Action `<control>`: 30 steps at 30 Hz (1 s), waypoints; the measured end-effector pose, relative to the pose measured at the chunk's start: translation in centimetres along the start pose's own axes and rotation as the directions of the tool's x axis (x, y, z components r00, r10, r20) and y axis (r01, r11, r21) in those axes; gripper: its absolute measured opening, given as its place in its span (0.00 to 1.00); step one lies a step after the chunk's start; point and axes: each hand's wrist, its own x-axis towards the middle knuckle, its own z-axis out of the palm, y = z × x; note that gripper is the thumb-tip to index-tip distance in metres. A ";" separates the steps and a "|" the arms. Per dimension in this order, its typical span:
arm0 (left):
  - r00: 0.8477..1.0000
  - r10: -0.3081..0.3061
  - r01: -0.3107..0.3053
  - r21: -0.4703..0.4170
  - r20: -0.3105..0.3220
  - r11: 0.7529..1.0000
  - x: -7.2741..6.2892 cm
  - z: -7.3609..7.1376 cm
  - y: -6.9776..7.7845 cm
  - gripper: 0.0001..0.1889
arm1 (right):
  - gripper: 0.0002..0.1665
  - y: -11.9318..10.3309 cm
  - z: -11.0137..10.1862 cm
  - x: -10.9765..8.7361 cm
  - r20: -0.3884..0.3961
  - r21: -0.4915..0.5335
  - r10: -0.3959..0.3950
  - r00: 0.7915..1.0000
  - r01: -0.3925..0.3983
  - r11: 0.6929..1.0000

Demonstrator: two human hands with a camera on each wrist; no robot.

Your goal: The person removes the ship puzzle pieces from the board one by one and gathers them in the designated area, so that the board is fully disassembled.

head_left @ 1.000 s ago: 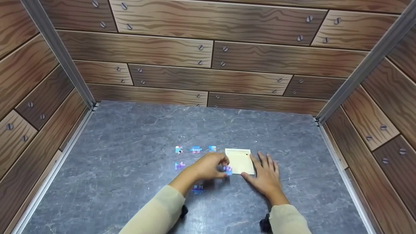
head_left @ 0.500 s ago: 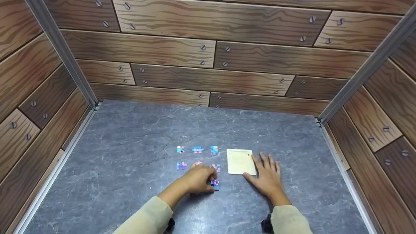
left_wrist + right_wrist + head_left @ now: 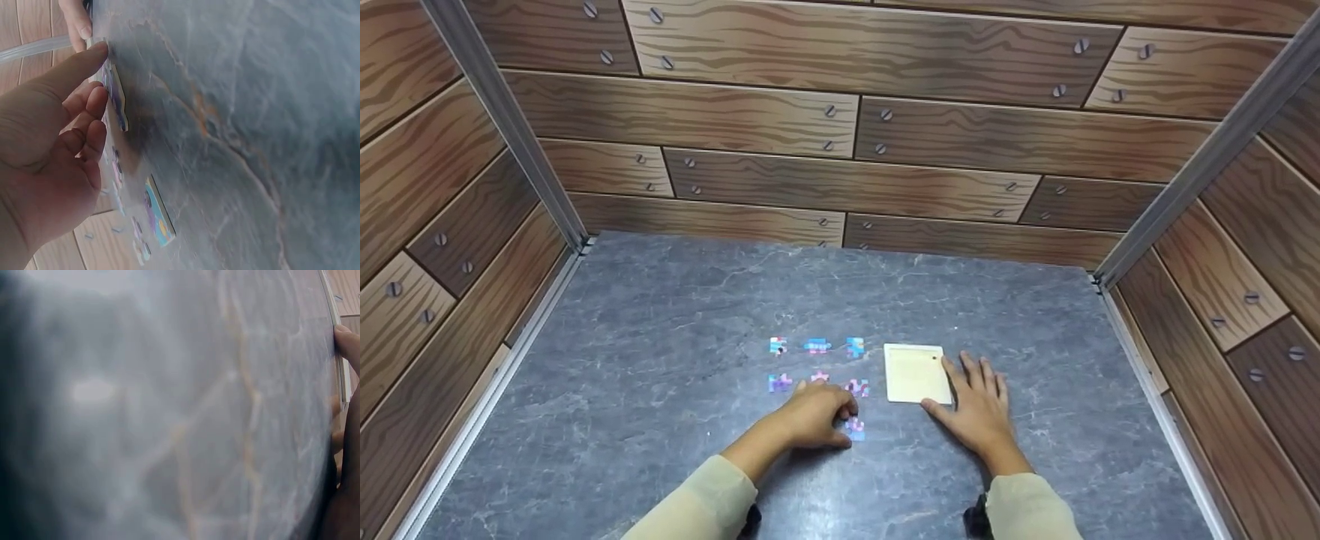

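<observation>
My left hand (image 3: 814, 414) is beside a purple-and-blue jigsaw piece (image 3: 854, 429) that lies on the grey table. In the left wrist view the thumb and loosely bent fingers stand apart from that piece (image 3: 118, 100). Farther forward, several more pieces lie spaced in rows, among them a pink one (image 3: 856, 388) and a blue one (image 3: 817, 346). A teal piece with a yellow spot (image 3: 161, 214) shows low in the left wrist view. My right hand (image 3: 976, 405) rests spread at the right edge of a cream square tray (image 3: 916, 373), thumb and index finger touching it.
The grey marbled table (image 3: 697, 300) extends around the pieces and tray. Wood-patterned panels (image 3: 840, 120) close off the back and both sides, with metal posts (image 3: 510, 120) at the corners.
My left hand has carried the purple-and-blue piece from beside the tray's left edge leftward and toward me, set it on the table and let go. The right hand stays at the tray.
</observation>
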 end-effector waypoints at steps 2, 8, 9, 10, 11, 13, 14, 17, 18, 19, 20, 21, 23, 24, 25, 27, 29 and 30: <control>1.000 0.000 0.000 0.005 -0.002 1.000 0.0 0.0 0.0 0.21 | 0.57 0.0 0.0 0.0 0.001 -0.002 0.002 1.000 -0.002 1.000; 1.000 0.004 -0.004 -0.005 0.007 1.000 0.1 0.1 0.2 0.19 | 0.57 0.1 0.1 0.0 0.013 -0.008 0.009 1.000 -0.009 1.000; 1.000 0.008 -0.008 -0.005 0.006 1.000 0.0 0.1 0.2 0.18 | 0.57 0.1 0.1 0.0 0.015 -0.007 0.011 1.000 -0.011 1.000; 1.000 0.012 -0.012 -0.005 0.004 1.000 0.0 0.1 0.3 0.18 | 0.57 0.0 0.1 0.0 0.016 -0.005 0.012 1.000 -0.012 1.000; 1.000 0.015 -0.015 -0.005 0.002 1.000 0.0 0.1 0.3 0.18 | 0.57 0.0 0.1 0.0 0.016 -0.002 0.012 1.000 -0.012 1.000; 1.000 0.019 -0.019 0.002 -0.003 1.000 -0.1 0.1 0.4 0.18 | 0.57 0.0 0.2 0.1 0.014 0.004 0.010 1.000 -0.010 1.000; 1.000 0.022 -0.022 0.007 -0.006 1.000 -0.1 0.1 0.4 0.18 | 0.57 0.0 0.2 0.1 0.012 0.006 0.007 1.000 -0.007 1.000; 1.000 0.014 -0.014 0.015 -0.003 1.000 -0.1 0.2 0.4 0.19 | 0.57 0.1 0.3 0.1 0.015 0.004 0.005 1.000 -0.005 1.000; 1.000 0.012 -0.012 0.018 -0.001 1.000 -0.1 0.3 0.4 0.19 | 0.57 0.1 0.3 0.1 0.018 0.002 0.005 1.000 -0.005 1.000; 1.000 0.010 -0.011 0.016 0.003 1.000 -0.1 0.4 0.4 0.19 | 0.58 0.2 0.3 0.0 0.022 -0.001 0.007 1.000 -0.007 1.000; 1.000 0.010 -0.010 0.019 0.007 1.000 -0.1 0.4 0.4 0.20 | 0.58 0.3 0.3 0.0 0.025 -0.003 0.008 1.000 -0.008 1.000; 1.000 0.009 -0.009 0.019 0.011 1.000 0.0 0.4 0.4 0.20 | 0.58 0.4 0.3 -0.1 0.027 -0.005 0.010 1.000 -0.010 1.000; 1.000 0.011 -0.011 0.018 0.014 1.000 0.0 0.3 0.4 0.20 | 0.58 0.5 0.3 0.0 0.028 -0.006 0.012 1.000 -0.012 1.000; 1.000 0.013 -0.013 0.020 0.011 1.000 0.1 0.2 0.3 0.20 | 0.58 0.5 0.2 0.0 0.026 -0.006 0.013 1.000 -0.013 1.000; 1.000 0.015 -0.015 0.017 0.005 1.000 0.1 0.0 0.3 0.20 | 0.58 0.5 0.2 0.1 0.025 -0.006 0.014 1.000 -0.013 1.000; 1.000 0.011 -0.011 0.018 -0.012 1.000 0.1 -0.7 0.2 0.20 | 0.59 0.5 0.1 0.2 0.023 -0.005 0.015 1.000 -0.015 1.000; 0.999 0.006 -0.005 0.023 -0.042 1.000 0.1 -1.6 0.1 0.19 | 0.60 0.5 0.1 0.4 0.026 -0.004 0.019 0.999 -0.019 1.000; 0.998 0.005 -0.002 0.033 -0.062 0.999 0.1 -2.1 0.0 0.19 | 0.61 0.5 0.0 0.5 0.030 -0.004 0.020 0.999 -0.020 1.000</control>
